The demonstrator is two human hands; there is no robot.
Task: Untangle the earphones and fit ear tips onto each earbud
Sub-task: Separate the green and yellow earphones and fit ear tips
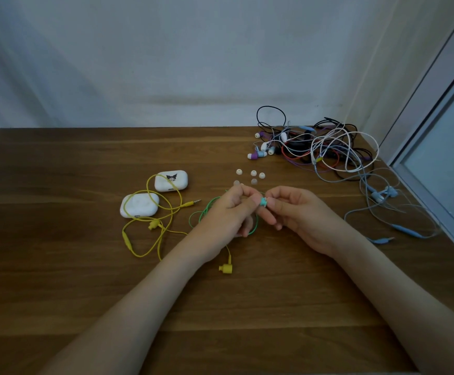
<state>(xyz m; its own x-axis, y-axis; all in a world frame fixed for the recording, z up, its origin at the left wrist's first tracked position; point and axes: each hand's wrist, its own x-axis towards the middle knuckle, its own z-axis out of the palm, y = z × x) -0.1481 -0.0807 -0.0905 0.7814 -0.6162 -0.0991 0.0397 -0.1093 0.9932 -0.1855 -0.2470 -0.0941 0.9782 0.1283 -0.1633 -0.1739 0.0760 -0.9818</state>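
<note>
Left hand, right hand in pinch on teal earbud — closed white cases beside.

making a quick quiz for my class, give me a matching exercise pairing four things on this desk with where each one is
Things: 1 yellow earphones; 2 teal earbud; 3 tangled earphone pile; 4 loose ear tips.
Places: A far right end of the table; B left of the left hand, cable over the white cases; C just beyond the hands, mid-table; D pinched between left hand and right hand.
Pairs: 1-B; 2-D; 3-A; 4-C.
</note>
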